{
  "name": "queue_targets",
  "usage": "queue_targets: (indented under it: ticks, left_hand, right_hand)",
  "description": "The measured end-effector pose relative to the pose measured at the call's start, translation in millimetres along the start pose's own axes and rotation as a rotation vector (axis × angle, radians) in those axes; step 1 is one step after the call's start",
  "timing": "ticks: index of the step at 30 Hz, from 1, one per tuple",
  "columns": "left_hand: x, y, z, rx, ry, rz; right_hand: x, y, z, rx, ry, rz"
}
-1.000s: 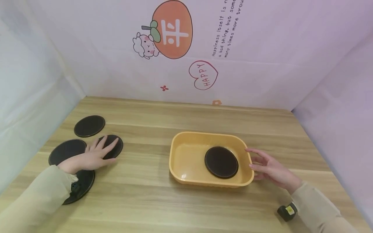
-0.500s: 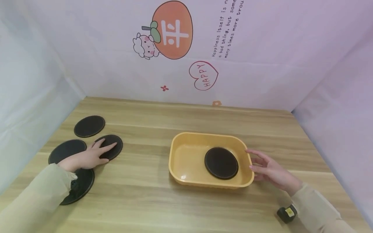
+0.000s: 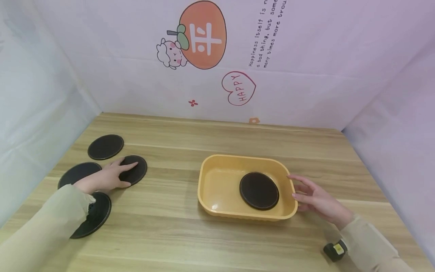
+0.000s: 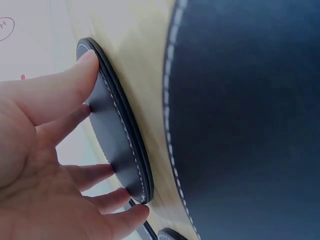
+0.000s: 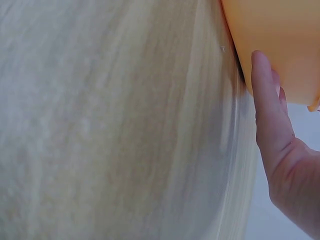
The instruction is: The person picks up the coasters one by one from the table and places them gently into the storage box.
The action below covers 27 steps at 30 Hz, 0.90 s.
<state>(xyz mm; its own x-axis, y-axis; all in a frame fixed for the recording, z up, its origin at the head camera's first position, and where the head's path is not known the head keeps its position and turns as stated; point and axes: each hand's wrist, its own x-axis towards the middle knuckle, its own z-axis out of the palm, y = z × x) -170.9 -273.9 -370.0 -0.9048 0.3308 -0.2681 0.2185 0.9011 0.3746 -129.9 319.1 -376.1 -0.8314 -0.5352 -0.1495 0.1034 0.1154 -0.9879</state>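
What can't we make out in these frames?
Head: left part of the nearest black disc, hidden by the left sleeve.
Head: upper ends of the wall text, cut off by the top edge.
Left wrist: rest of the foreground disc, cut off by the frame edges.
Right wrist: most fingers of the right hand, hidden behind the foremost one.

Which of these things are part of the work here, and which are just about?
Seemingly in use:
left hand
black disc it touches
right hand
yellow tray
disc inside the tray
probably three matching discs

Just about:
printed wall cloth
wooden tabletop
black box by the right cuff
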Motion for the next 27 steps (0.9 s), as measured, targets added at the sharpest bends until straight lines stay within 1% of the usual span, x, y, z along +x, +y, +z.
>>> queue_targets:
  ticks: [3,5,14,22,27]
  left_hand:
    - [4.5,2.3,-0.6,0.015,-0.003,-0.011]
    - [7.4,4.8,-1.6,0.007,-0.011,-0.014]
    - [17.5,20.3,-4.9,-0.008,-0.032,-0.005]
    - [21.3,32.4,-3.9,-0.013,-0.050,0.020]
    - [22.8,36.0,-1.7,-0.036,-0.065,0.023]
  right_hand:
    - [-0.1,0,0,-0.003,0.001,0.000]
    - [-0.3,0,0,-0.003,0.001,-0.001]
    - [-0.5,-1,-1,0.000,0.000,-0.003]
    - [-0.9,0,-2,-0.009,0.010,0.006]
    - [-0.6,1,-1,-0.012,0.015,0.020]
